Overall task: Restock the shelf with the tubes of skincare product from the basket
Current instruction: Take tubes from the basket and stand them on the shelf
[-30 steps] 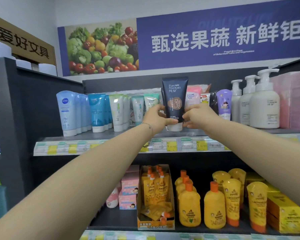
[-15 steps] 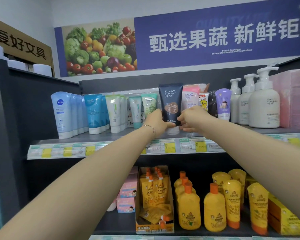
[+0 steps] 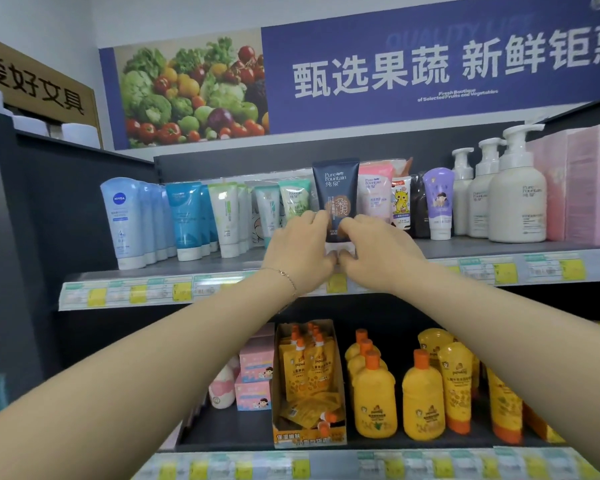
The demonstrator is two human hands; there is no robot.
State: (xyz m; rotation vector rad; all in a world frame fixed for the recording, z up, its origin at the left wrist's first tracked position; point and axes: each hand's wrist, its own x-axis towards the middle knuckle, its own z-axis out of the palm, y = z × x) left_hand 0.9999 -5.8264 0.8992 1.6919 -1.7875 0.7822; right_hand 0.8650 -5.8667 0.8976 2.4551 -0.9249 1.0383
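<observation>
Dark tube (image 3: 336,188) stands on shelf (image 3: 482,245) left of pink tube (image 3: 374,199) | left hand (image 3: 300,245) and right hand (image 3: 376,251) both pinch its low end | almost placed; basket not seen

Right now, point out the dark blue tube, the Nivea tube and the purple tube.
dark blue tube (image 3: 336,188), head view, upper label.
Nivea tube (image 3: 120,220), head view, front face.
purple tube (image 3: 439,202), head view, front label.

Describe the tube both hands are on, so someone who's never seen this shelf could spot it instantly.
Below the blue fruit-and-vegetable banner, find the upper shelf. Between a green tube and a pink tube stands the navy Pure Fountain tube, the only one with a brown circle.
</observation>
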